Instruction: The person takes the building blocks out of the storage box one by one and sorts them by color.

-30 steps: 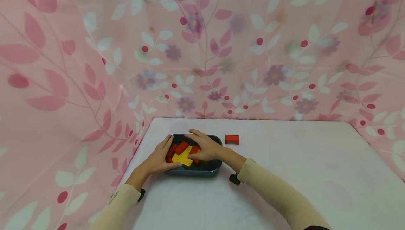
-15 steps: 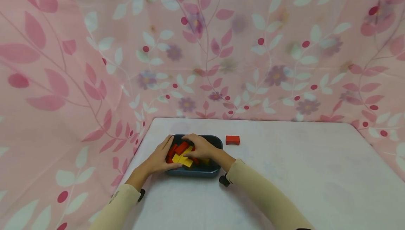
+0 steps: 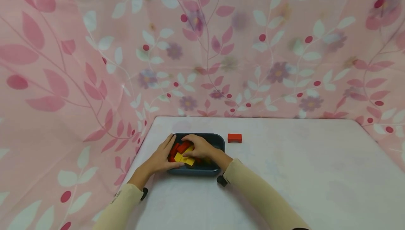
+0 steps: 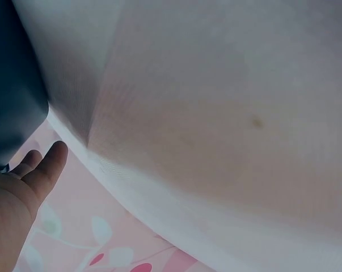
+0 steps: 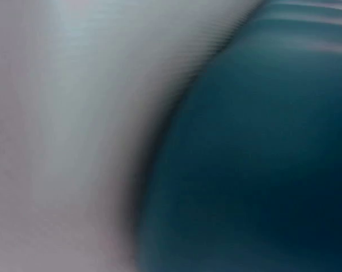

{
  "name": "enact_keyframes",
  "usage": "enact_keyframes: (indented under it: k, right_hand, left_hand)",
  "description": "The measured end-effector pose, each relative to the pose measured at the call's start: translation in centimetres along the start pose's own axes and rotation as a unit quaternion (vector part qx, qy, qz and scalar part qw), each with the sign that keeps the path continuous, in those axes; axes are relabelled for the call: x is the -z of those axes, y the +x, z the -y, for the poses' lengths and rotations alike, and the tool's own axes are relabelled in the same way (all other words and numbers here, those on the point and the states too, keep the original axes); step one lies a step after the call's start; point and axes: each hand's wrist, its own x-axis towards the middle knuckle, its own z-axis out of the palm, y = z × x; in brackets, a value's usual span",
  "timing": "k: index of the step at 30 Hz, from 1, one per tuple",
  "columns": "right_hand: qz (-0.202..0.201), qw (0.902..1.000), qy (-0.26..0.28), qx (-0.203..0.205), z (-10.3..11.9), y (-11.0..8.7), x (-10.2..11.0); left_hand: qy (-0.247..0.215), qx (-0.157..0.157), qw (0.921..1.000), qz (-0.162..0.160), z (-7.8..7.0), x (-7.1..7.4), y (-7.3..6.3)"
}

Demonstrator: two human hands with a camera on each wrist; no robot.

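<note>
A dark blue tray [image 3: 197, 172] stands on the white table and contains red blocks [image 3: 183, 147] and yellow blocks [image 3: 184, 159]. My left hand [image 3: 160, 157] rests against the tray's left end, with its fingers straight along the side and its thumb over the near rim. In the left wrist view, fingertips [image 4: 53, 161] extend beside the tray's outer wall. My right hand [image 3: 201, 147] reaches over the blocks inside, fingers bent and thumb low over a yellow block. Its palm hides some blocks, and whether it pinches one is unclear.
One red block [image 3: 235, 138] lies on the white table [image 3: 300, 166], just right of the tray. Pink floral cloth [image 3: 221, 47] hangs behind the table and on its left. The right wrist view is blurred, showing mostly the tray wall [image 5: 244, 158].
My right hand has drawn its spread fingers in and come down lower over the blocks, its wrist shifting slightly left. My left hand stays at the tray's left end.
</note>
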Motion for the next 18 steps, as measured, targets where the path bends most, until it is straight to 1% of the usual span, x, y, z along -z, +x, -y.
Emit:
enact_keyframes:
  k: [3, 7, 11, 18]
  right_hand:
    - [0.001, 1.0000, 0.002, -0.006, -0.01, 0.06, -0.41]
    - [0.014, 0.9995, 0.003, -0.027, 0.07, 0.05, -0.80]
    - [0.012, 0.9996, -0.006, -0.024, 0.14, 0.30, -0.92]
    - [-0.003, 0.9997, -0.009, -0.022, -0.12, 0.53, -0.88]
  left_hand:
    - [-0.003, -0.001, 1.0000, 0.000, -0.12, -0.14, -0.07]
    - [-0.006, -0.002, 1.0000, 0.003, -0.27, -0.31, -0.13]
    - [-0.002, 0.008, 1.0000, 0.003, -0.28, -0.19, -0.13]
    - [-0.002, 0.007, 1.0000, 0.003, -0.44, 0.03, 0.03]
